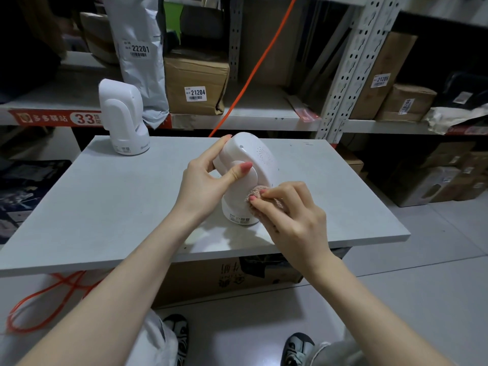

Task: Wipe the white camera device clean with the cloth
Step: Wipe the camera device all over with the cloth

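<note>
A white camera device [252, 165] stands on the grey table [111, 202], its head tilted toward the right. My left hand [208, 178] grips the head, thumb on the round side disc and fingers over the far top. My right hand [290, 215] holds a bunched pinkish-brown cloth [254, 195] and presses it against the device's lower right side, near the base. Most of the cloth is hidden under my fingers.
A second white camera device [122, 117] stands upright at the table's far left corner. Metal shelves [343, 75] with cardboard boxes and a grey parcel bag run behind. An orange cable [253, 70] slants down behind the table. A box sits under the table.
</note>
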Motion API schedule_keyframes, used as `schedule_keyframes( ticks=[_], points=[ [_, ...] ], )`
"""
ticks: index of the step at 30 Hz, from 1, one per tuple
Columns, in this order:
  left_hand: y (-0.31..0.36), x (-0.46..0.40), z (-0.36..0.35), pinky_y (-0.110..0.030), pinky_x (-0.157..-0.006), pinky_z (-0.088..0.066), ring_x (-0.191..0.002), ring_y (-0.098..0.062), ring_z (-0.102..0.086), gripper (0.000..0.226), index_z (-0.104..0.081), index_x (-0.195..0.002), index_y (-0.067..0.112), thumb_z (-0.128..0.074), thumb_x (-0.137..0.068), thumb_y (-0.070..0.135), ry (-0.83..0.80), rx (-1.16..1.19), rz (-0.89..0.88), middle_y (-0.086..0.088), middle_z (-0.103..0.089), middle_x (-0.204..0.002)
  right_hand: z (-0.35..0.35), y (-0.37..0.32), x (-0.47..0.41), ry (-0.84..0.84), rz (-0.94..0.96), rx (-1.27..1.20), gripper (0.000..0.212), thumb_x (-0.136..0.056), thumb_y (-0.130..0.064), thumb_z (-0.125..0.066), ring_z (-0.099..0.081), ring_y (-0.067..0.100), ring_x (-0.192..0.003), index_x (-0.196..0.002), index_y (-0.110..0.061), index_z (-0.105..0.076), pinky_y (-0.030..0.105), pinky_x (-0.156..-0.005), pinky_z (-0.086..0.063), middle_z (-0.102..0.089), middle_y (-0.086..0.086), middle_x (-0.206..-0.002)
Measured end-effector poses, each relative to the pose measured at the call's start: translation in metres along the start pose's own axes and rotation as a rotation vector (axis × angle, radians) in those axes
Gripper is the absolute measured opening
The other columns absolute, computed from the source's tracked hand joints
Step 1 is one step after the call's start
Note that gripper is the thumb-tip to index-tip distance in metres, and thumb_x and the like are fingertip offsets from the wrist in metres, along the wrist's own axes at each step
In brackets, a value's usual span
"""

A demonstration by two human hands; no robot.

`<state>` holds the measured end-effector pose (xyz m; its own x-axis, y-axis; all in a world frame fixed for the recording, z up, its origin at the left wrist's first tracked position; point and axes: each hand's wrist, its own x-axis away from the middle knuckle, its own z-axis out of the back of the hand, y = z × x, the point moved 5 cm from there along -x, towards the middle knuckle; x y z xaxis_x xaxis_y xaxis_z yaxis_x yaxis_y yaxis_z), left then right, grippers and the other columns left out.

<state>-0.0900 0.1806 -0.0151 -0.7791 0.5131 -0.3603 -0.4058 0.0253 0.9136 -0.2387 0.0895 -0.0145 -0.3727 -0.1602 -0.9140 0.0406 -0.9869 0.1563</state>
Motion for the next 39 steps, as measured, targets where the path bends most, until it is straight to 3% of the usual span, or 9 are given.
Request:
schedule_keyframes(
  ticks=[7,10,13,16,19,23,28,31,39],
  points=[
    [0.002,-0.002,0.007,-0.047,-0.098,-0.050,-0.125,-0.012,-0.052,0.071,-0.049,-0.139,0.033,-0.069,-0.076,0.059,-0.008,0.002,0.020,0.007,-0.059,-0.134,-0.006,0.011,0.011,-0.093,-0.010,0.008,0.004,-0.081,-0.012,-0.079,-0.056,0.019,-0.082,-0.083,-0.015,-0.077,0.030,-0.042,-0.046,-0.069,0.002,-0.082],
    [0.005,-0.003,0.007,-0.047,-0.103,-0.047,-0.129,-0.012,-0.048,0.072,-0.042,-0.143,0.035,-0.062,-0.077,0.052,-0.078,0.028,0.042,0.009,-0.053,-0.140,-0.004,0.042,0.016,-0.127,-0.310,-0.039,0.002,-0.083,-0.017,-0.078,-0.061,0.023,-0.080,-0.084,-0.015,-0.077,0.034,-0.044,-0.050,-0.066,0.002,-0.086],
    [0.004,-0.001,0.003,-0.046,-0.108,-0.041,-0.133,-0.011,-0.043,0.071,-0.032,-0.143,0.048,-0.060,-0.078,0.057,-0.191,0.023,0.053,0.012,-0.047,-0.144,0.001,0.068,0.019,-0.111,-0.733,-0.265,0.010,-0.083,-0.022,-0.076,-0.064,0.021,-0.087,-0.092,-0.016,-0.076,0.039,-0.066,-0.057,-0.064,-0.001,-0.094],
    [0.004,-0.002,0.005,-0.043,-0.112,-0.037,-0.125,-0.007,-0.048,0.059,-0.027,-0.132,0.067,-0.059,-0.082,0.061,-0.218,0.043,0.052,0.009,-0.053,-0.135,-0.001,0.075,0.016,-0.089,-1.077,-0.551,0.013,-0.082,-0.018,-0.078,-0.066,0.009,-0.096,-0.094,-0.022,-0.074,0.024,-0.084,-0.054,-0.068,-0.005,-0.098],
    [0.006,-0.003,0.007,-0.017,-0.106,-0.038,-0.132,-0.004,-0.045,0.052,-0.030,-0.136,0.055,-0.050,-0.089,0.046,-0.189,0.074,0.025,0.006,-0.053,-0.140,-0.007,0.072,0.010,-0.019,-1.259,-0.750,0.016,-0.083,-0.015,-0.076,-0.067,-0.001,-0.092,-0.097,-0.021,-0.070,0.011,-0.076,-0.051,-0.071,-0.008,-0.097],
    [0.007,-0.006,0.009,-0.003,-0.098,-0.035,-0.129,0.003,-0.042,0.040,-0.040,-0.143,0.033,-0.035,-0.104,0.027,-0.081,0.053,0.006,0.021,-0.047,-0.138,-0.020,0.064,0.006,0.009,-1.432,-0.904,0.021,-0.084,-0.016,-0.074,-0.067,-0.003,-0.077,-0.103,-0.017,-0.064,0.010,-0.064,-0.051,-0.069,0.000,-0.100],
    [0.012,-0.006,0.010,0.005,-0.084,-0.033,-0.107,0.020,-0.050,0.040,-0.047,-0.138,0.033,-0.043,-0.099,0.042,-0.058,0.042,0.026,0.017,-0.051,-0.134,-0.042,0.038,0.004,-0.081,-1.476,-0.995,0.019,-0.085,-0.020,-0.073,-0.071,0.014,-0.089,-0.101,-0.011,-0.068,0.024,-0.078,-0.058,-0.072,0.005,-0.097],
    [0.007,-0.005,0.010,-0.014,-0.087,-0.045,-0.104,0.000,-0.059,0.044,-0.055,-0.127,0.038,-0.055,-0.086,0.053,-0.030,0.001,0.019,0.009,-0.061,-0.126,-0.045,0.031,0.002,-0.117,-1.475,-0.969,0.023,-0.087,-0.027,-0.072,-0.070,0.019,-0.089,-0.099,-0.009,-0.069,0.030,-0.079,-0.057,-0.072,0.007,-0.094],
    [0.009,-0.015,0.010,-0.011,-0.087,-0.042,-0.090,0.010,-0.057,0.020,-0.064,-0.103,0.034,-0.045,-0.100,0.026,0.007,0.066,0.072,0.022,-0.064,-0.099,-0.027,0.025,-0.016,-0.086,-1.217,-0.878,0.016,-0.082,-0.016,-0.077,-0.068,0.008,-0.092,-0.096,-0.020,-0.073,0.027,-0.083,-0.056,-0.074,-0.005,-0.093]
  ],
)
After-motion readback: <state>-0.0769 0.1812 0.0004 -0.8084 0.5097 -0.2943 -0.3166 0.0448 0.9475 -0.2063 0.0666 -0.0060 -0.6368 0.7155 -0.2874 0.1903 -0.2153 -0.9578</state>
